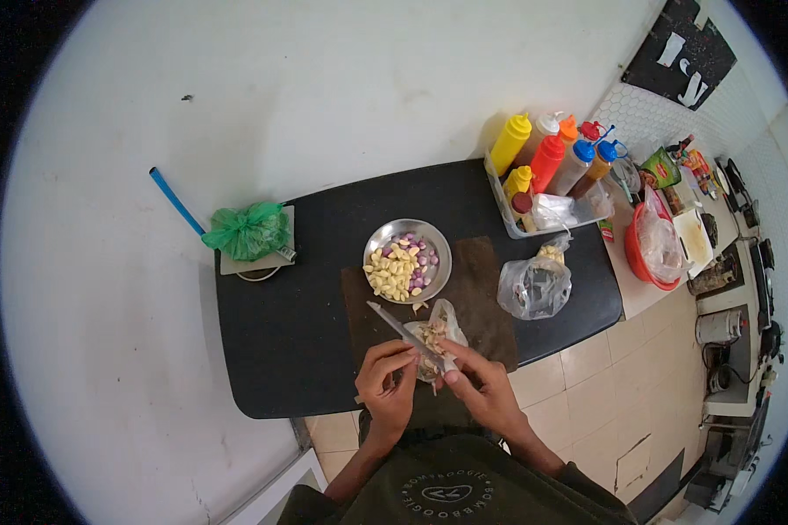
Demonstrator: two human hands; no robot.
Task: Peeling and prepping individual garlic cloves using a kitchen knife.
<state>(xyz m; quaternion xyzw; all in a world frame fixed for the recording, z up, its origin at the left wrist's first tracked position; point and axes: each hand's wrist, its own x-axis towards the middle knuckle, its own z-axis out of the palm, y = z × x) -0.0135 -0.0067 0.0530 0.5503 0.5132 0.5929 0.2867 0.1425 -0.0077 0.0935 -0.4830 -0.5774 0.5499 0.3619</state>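
My right hand (482, 387) grips the handle end of a kitchen knife (394, 323), whose blade points up and to the left. Close beside it, my left hand (391, 380) has its thumb and fingertips pinched together near the blade; a small item between them is too hidden to make out. Beneath both hands lies a clear plastic bag (448, 316) with pale garlic skins or cloves in it. Just beyond, a round metal bowl (443, 275) holds peeled garlic cloves (391, 275) and purple shallots (427, 256).
A brown mat (482, 302) lies on the black table (289, 354). At the right are another plastic bag (532, 289) and a clear bin (515, 230) of squeeze bottles. A green plastic bag (249, 230) sits at the left edge, against the white wall. A red basin (637, 256) stands farther right.
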